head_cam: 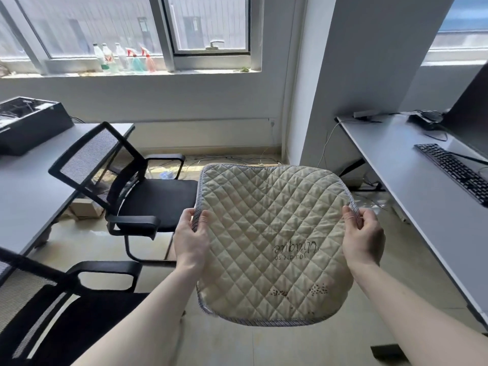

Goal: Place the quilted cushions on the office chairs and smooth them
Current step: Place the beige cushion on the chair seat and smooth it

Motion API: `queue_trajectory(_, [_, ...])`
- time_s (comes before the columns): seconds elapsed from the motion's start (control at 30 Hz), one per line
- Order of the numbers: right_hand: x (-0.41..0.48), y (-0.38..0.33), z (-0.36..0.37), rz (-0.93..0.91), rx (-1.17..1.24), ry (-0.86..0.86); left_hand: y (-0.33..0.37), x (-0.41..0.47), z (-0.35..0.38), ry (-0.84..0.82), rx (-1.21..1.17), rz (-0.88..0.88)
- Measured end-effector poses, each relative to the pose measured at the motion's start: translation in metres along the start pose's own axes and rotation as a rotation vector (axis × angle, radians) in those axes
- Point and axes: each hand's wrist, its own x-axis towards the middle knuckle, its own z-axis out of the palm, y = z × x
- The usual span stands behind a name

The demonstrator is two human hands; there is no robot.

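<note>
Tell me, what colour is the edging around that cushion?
Grey-and-white striped trim borders the beige cushion, seen clearly in the head view.

Office workspace. Two black mesh office chairs (126,186) with armrests stand at the left grey counter (34,180), which carries a black computer case (29,125) at its far edge. The right counter (390,159) holds a black keyboard (454,171), a monitor (472,109) and cables. Loose wires run along the tiled floor (237,159) under the window. Spray bottles (124,58) line the windowsill.
</note>
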Motion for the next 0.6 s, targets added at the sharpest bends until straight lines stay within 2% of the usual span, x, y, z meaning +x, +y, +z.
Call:
queue_trajectory(0.3, [0.063, -0.009, 0.057, -0.041, 0.015, -0.005, 0.002, 0.072, 0.035, 0.064, 0.025, 0.003])
queue_trajectory(0.6, [0.160, -0.005, 0.126, -0.042, 0.045, -0.049, 0.010, 0.154, 0.106, 0.131, 0.054, 0.022])
